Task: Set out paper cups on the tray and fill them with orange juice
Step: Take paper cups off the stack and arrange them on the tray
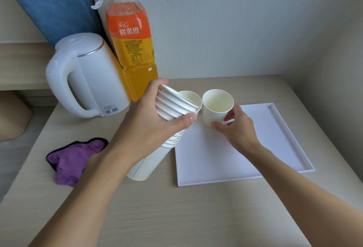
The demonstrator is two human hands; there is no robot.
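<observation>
My left hand grips a tilted stack of white paper cups above the table, its open end pointing right. The stack's lower end sticks out below my wrist. My right hand pinches the base of a single empty paper cup, upright over the far left part of the white tray; whether it touches the tray I cannot tell. A tall capped bottle of orange juice stands behind the stack against the wall.
A white electric kettle stands left of the bottle. A crumpled purple cloth lies on the wooden table at the left. A blue curtain hangs at the back left. Walls close the back and right sides.
</observation>
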